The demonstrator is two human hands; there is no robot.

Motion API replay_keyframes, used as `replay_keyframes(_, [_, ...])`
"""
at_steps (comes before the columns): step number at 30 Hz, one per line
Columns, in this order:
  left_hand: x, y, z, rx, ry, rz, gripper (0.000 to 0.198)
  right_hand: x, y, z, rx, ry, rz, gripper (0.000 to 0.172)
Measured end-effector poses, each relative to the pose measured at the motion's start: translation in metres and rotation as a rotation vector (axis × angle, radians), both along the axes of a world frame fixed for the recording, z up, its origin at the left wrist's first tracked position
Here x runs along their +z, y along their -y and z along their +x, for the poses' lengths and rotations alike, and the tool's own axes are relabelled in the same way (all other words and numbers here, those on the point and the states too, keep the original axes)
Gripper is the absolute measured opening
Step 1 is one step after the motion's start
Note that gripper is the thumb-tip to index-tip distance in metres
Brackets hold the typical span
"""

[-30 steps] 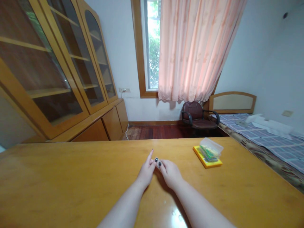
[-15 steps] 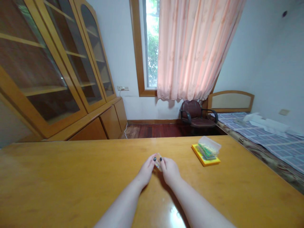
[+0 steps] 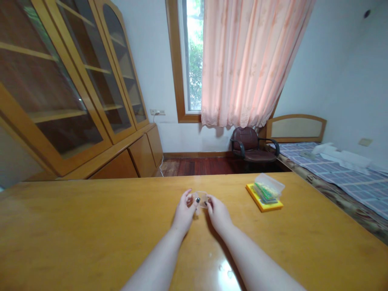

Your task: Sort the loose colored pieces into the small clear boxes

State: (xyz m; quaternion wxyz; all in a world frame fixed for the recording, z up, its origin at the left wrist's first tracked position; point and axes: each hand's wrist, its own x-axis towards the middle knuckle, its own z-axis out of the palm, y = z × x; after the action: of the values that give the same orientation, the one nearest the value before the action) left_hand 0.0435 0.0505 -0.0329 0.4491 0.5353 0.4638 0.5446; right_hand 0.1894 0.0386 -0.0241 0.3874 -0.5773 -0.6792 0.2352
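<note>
Between my two hands, above the middle of the table, is a small clear plastic box (image 3: 201, 195). My left hand (image 3: 183, 213) grips its left side, the thumb lying over the near face and the fingers behind. At the right side, my right hand (image 3: 219, 214) pinches the edge between thumb and fingers. Something small and pale shows just below the box by my left thumb; I cannot make out what it is or whether it is part of the box.
To the right on the wooden table (image 3: 91, 226) lies a yellow box (image 3: 266, 208) with an open clear case (image 3: 274, 184) of green cards on top. Beyond the table are an office chair (image 3: 250, 145), a bed (image 3: 342, 169) and a glass-door cabinet (image 3: 119, 133).
My hands have moved slightly apart, and the clear box has turned so that more of its face shows. My left fingers have spread upward.
</note>
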Motion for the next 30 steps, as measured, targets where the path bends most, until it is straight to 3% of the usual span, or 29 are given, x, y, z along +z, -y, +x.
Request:
replay_keyframes(3, [0.01, 0.006, -0.001, 0.009, -0.152, 0.098, 0.048, -0.004, -0.003, 0.001, -0.04, -0.011, 0.002, 0.026])
replay_keyframes(7, [0.021, 0.016, -0.003, -0.095, -0.375, 0.273, 0.051, -0.007, -0.007, 0.005, -0.079, -0.109, 0.014, 0.027])
replay_keyframes(13, [0.025, 0.02, -0.003, -0.19, -0.488, 0.35, 0.055, -0.011, -0.011, 0.008, -0.11, -0.19, 0.02, 0.027])
replay_keyframes(24, [0.022, 0.016, 0.001, -0.083, -0.239, 0.155, 0.048, -0.004, -0.005, 0.006, -0.071, -0.198, 0.004, 0.025])
replay_keyframes(30, [0.017, 0.008, 0.001, -0.065, 0.036, 0.045, 0.049, -0.001, -0.001, 0.005, -0.046, -0.287, 0.077, 0.029])
